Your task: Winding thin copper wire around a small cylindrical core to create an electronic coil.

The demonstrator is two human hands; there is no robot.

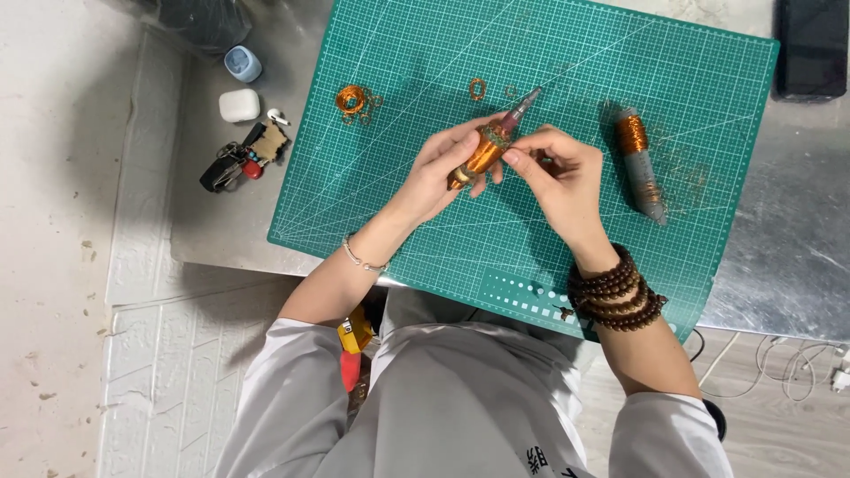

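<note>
Fingers (460, 146) of both hands around copper-wound spindle (485, 149)

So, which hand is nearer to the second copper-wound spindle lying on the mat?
Right. The right hand is just beside the lying spindle, to its left in the picture. The left hand is farther away, holding another copper-wound spindle.

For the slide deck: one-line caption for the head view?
Left hand holds copper-wrapped spindle over green cutting mat; right hand pinches it.
</note>
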